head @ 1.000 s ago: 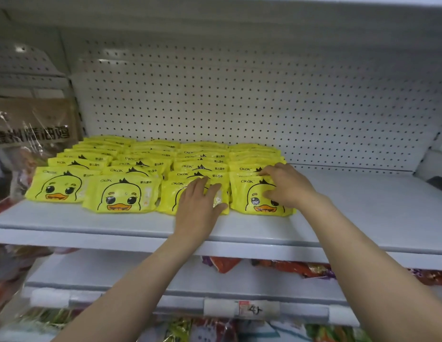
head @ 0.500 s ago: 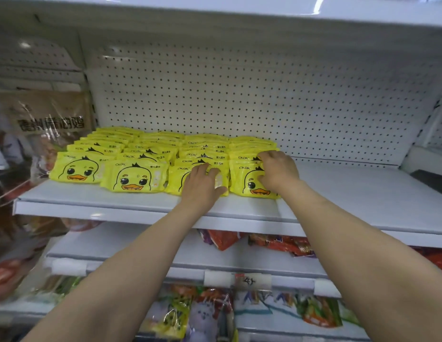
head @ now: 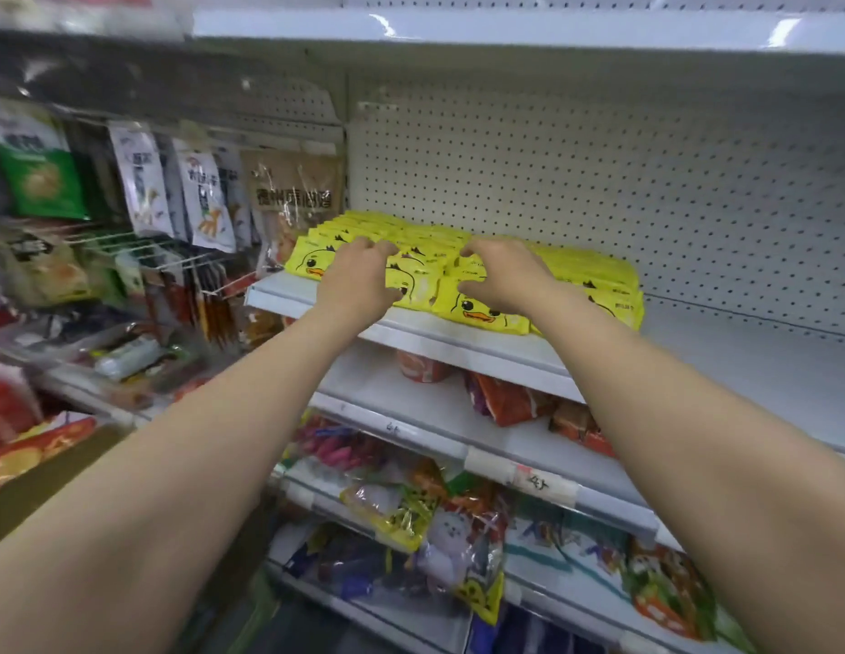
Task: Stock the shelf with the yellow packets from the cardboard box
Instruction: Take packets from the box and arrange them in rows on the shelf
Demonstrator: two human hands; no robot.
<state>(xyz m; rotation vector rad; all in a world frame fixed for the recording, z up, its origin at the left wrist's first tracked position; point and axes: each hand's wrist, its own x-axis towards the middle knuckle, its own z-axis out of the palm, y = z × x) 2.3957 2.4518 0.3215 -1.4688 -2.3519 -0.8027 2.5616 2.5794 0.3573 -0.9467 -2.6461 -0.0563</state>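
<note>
Head cam: yellow packets [head: 486, 313] laid flat in overlapping rows on left part of white shelf [head: 458, 344], prob. so duck faces show at front edge; left hand [head: 359, 280] and right hand [head: 503, 276] over front rows w/ fingers curled, seemingly squaring them up, but can't tell if either actually pinches a packet or just hovers. Cardboard box out of frame, far-left hanging bags [head: 175, 191] blurred, palms + fingertips hidden, lower-shelf snacks [head: 510, 398] partly cut off by shelf lip.
</note>
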